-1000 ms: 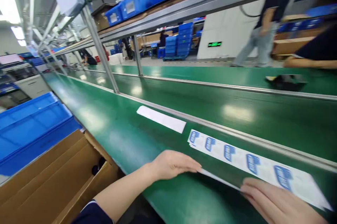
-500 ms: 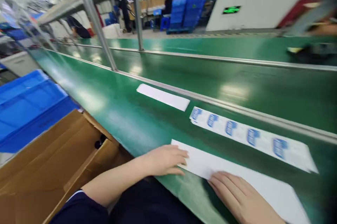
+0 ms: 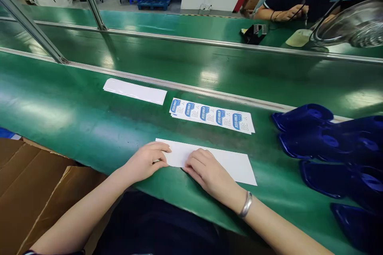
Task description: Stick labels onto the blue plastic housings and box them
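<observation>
A blank white paper strip (image 3: 236, 161) lies on the green bench right in front of me. My left hand (image 3: 146, 162) pinches its left end, thumb at the near edge and fingers on top. Fingers curled together, my right hand (image 3: 206, 167) grips the near edge close to the strip's middle; its thumb is mostly hidden. Between the hands the near edge looks slightly bent. Beyond it lies a small stack of label sheets (image 3: 212, 115) printed with blue marks. Farther left is another white strip stack (image 3: 134, 91).
Several dark blue plastic parts (image 3: 317, 139) stand at the right on the bench. A metal rail (image 3: 191, 87) runs behind the sheets, with metal posts at the left. An open cardboard box (image 3: 36, 191) sits at lower left. Across the bench, a co-worker's hands (image 3: 291, 12) hold a thin tool.
The view has swung right, bringing the blue parts and the co-worker into sight. My left hand's fingers have closed from lying spread to a pinch on the strip.
</observation>
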Demonstrator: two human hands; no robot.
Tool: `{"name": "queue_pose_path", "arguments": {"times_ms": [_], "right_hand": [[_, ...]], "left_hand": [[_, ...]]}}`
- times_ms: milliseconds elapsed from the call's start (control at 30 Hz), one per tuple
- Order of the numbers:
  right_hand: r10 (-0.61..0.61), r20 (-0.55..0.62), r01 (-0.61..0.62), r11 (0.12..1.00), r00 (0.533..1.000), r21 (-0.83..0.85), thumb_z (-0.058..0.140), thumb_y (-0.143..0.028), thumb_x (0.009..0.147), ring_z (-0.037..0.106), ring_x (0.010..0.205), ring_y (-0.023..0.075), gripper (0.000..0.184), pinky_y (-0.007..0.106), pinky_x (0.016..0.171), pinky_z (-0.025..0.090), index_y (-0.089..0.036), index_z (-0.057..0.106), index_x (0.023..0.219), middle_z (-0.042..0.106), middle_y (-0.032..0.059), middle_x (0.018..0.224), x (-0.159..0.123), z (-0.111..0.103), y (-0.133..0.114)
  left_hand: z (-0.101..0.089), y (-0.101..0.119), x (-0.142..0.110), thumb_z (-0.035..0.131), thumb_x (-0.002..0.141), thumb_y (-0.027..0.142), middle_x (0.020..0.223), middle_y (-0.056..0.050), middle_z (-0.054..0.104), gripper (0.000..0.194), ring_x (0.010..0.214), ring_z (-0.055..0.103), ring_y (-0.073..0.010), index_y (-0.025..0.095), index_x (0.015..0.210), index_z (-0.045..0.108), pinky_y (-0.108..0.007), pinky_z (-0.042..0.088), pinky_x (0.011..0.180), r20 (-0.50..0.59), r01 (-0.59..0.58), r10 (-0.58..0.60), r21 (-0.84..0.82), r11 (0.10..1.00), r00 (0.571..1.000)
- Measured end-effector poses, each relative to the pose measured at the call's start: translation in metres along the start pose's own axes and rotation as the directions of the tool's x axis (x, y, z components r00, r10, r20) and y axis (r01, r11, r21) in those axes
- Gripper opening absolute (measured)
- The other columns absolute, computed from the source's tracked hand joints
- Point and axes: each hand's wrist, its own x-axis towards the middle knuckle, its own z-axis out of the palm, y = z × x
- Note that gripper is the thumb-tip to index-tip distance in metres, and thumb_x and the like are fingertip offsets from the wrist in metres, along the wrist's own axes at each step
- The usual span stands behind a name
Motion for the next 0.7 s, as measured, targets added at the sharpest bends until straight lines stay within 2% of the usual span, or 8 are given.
{"name": "queue_pose_path", "arguments": {"times_ms": [67, 167, 267, 333, 500, 700], "right_hand": [[0.089, 0.065, -0.096, 0.988, 0.994, 0.118, 0.054, -0.029, 0.093, 0.043, 0.082, 0.0029, 0.02, 0.018, 0.078, 0.033, -0.016, 0.066, 0.085, 0.061, 0.0015, 0.083, 0.005, -0.004, 0.0], [0.193, 0.176, -0.231, 0.944, 0.965, 0.234, 0.05, -0.032, 0.095, 0.043, 0.079, 0.0032, 0.03, 0.019, 0.076, 0.033, -0.014, 0.066, 0.078, 0.06, 0.0029, 0.079, 0.01, -0.01, -0.002], [0.285, 0.28, -0.357, 0.898, 0.917, 0.256, 0.044, -0.035, 0.098, 0.04, 0.078, 0.004, 0.038, 0.02, 0.077, 0.032, -0.013, 0.066, 0.076, 0.06, 0.0039, 0.079, 0.013, -0.012, -0.005], [0.346, 0.339, -0.435, 0.869, 0.875, 0.236, 0.04, -0.038, 0.099, 0.04, 0.08, 0.0043, 0.041, 0.02, 0.079, 0.031, -0.014, 0.066, 0.079, 0.061, 0.0038, 0.082, 0.014, -0.01, -0.006], [0.439, 0.413, -0.542, 0.822, 0.798, 0.175, 0.037, -0.045, 0.099, 0.038, 0.084, 0.0051, 0.042, 0.021, 0.084, 0.03, -0.017, 0.064, 0.084, 0.062, 0.0022, 0.089, 0.014, -0.008, -0.003], [0.359, 0.482, -0.515, 0.823, 0.799, 0.241, 0.04, -0.048, 0.098, 0.045, 0.096, 0.0043, 0.035, 0.02, 0.09, 0.035, -0.023, 0.065, 0.094, 0.063, -0.0014, 0.1, -0.004, -0.028, 0.011]], "left_hand": [[-0.001, 0.001, 0.004, 0.074, 0.088, 0.024, 0.117, 0.0, 0.073, 0.01, 0.115, 0.06, -0.0233, 0.021, 0.078, 0.074, -0.04, 0.047, 0.101, -0.014, 0.051, -0.051, 0.007, 0.999, 0.999], [-0.005, 0.005, 0.012, 0.079, 0.083, 0.026, 0.116, 0.003, 0.073, 0.011, 0.111, 0.058, -0.0253, 0.024, 0.073, 0.075, -0.045, 0.043, 0.099, 0.039, 0.189, -0.19, 0.02, 0.982, 0.981], [-0.008, 0.011, 0.02, 0.077, 0.085, 0.024, 0.115, 0.005, 0.073, 0.016, 0.11, 0.058, -0.0238, 0.023, 0.069, 0.074, -0.046, 0.038, 0.1, 0.11, 0.309, -0.311, 0.032, 0.95, 0.944], [-0.01, 0.014, 0.026, 0.075, 0.086, 0.023, 0.11, 0.006, 0.074, 0.018, 0.106, 0.058, -0.0209, 0.021, 0.068, 0.072, -0.043, 0.038, 0.099, 0.121, 0.361, -0.361, 0.024, 0.932, 0.925], [-0.011, 0.011, 0.032, 0.074, 0.088, 0.023, 0.096, 0.008, 0.075, 0.018, 0.093, 0.059, -0.0157, 0.021, 0.07, 0.071, -0.036, 0.041, 0.093, 0.083, 0.335, -0.337, 0.033, 0.942, 0.938], [-0.015, 0.007, 0.019, 0.07, 0.092, 0.026, 0.106, 0.008, 0.073, 0.017, 0.102, 0.061, -0.0161, 0.023, 0.076, 0.07, -0.035, 0.038, 0.097, 0.081, 0.26, -0.262, 0.036, 0.965, 0.962]]}}
